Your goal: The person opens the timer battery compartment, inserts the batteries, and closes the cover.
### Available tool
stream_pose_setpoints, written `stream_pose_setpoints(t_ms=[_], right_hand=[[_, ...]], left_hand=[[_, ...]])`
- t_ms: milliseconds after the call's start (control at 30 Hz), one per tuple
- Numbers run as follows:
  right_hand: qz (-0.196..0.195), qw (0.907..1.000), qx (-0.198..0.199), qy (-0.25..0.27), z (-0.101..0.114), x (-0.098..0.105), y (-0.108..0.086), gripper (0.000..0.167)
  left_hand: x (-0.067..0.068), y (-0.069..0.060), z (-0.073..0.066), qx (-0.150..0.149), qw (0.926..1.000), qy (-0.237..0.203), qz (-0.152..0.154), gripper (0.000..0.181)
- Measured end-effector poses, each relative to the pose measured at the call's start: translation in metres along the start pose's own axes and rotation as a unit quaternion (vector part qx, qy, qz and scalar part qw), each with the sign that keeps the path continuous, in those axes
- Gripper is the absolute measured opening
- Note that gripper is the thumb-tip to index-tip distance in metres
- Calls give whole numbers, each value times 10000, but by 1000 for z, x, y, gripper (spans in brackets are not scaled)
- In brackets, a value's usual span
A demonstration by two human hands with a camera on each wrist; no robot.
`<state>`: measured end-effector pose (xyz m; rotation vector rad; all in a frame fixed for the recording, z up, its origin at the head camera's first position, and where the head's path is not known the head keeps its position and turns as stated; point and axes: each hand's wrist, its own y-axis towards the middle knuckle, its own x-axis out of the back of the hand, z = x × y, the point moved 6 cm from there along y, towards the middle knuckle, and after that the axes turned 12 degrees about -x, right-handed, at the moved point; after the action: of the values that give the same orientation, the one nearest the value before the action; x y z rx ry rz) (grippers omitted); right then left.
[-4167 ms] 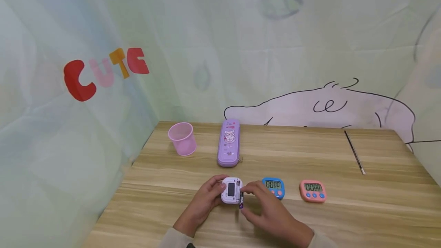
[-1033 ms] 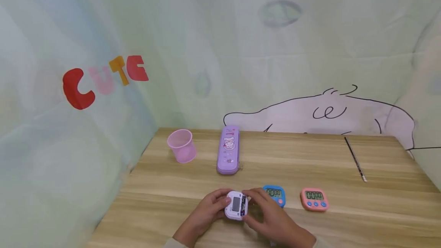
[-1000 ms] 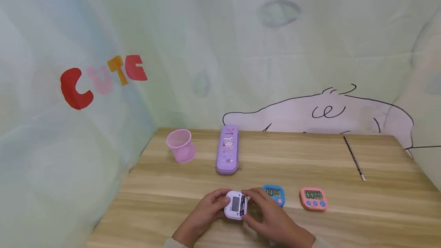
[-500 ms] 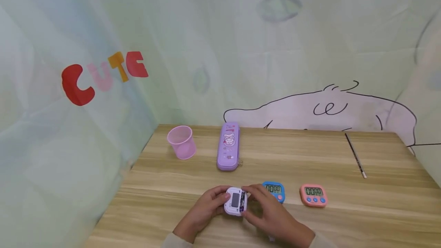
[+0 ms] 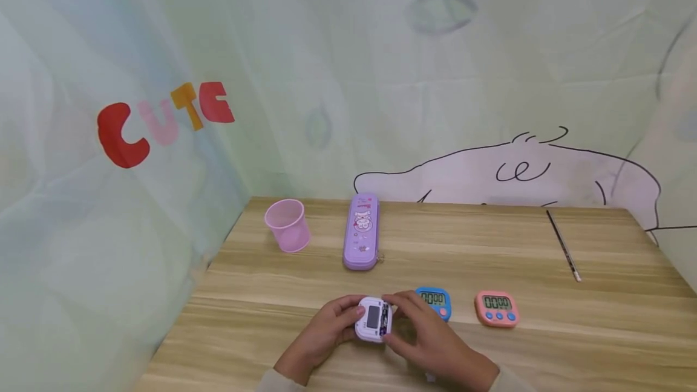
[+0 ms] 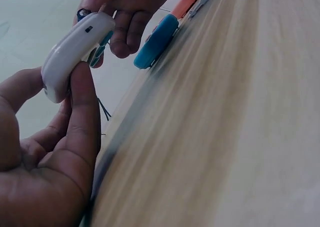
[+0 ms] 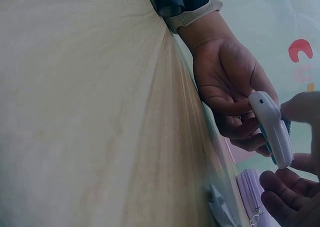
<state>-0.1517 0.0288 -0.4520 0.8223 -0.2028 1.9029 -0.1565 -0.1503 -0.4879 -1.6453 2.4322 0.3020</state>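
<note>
My left hand [image 5: 327, 331] grips a white timer [image 5: 370, 321] by its left side, back face up, above the table. Along the timer's right side is an uncovered battery slot with a dark battery [image 5: 384, 319] lying in it. At the battery's two ends, my right hand [image 5: 430, 337] pinches with thumb and forefinger. In the left wrist view, the battery's end [image 6: 84, 13] sticks up at the timer's edge. Teal buttons [image 6: 100, 51] show on the timer's underside. A blue timer [image 5: 434, 301], partly hidden by my right hand, lies just beyond it.
A pink timer [image 5: 497, 308] lies right of the blue one. Farther back are a pink cup [image 5: 288, 225], a purple pencil case [image 5: 362, 231] and a pencil [image 5: 563, 245]. A small grey piece [image 7: 221, 207] lies on the table near my right hand.
About four seconds ago my right hand held the battery outside the timer's right edge; now it lies in the slot. Over the last second the hands have hardly moved; the head view tilted slightly.
</note>
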Motion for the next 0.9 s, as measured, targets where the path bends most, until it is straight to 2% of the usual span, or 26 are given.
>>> stream_pose_setpoints(t_ms=[133, 667, 900], right_hand=[[21, 10000, 22, -33, -1, -1, 0, 56], [181, 9990, -326, -234, 0, -2, -1, 59], [158, 9992, -254, -266, -1, -2, -1, 60]], left_hand=[[-1, 0, -1, -15, 10000, -28, 31, 51], [-2, -2, -1, -42, 9998, -144, 116, 51], [-3, -3, -3, 51, 9999, -79, 84, 51]])
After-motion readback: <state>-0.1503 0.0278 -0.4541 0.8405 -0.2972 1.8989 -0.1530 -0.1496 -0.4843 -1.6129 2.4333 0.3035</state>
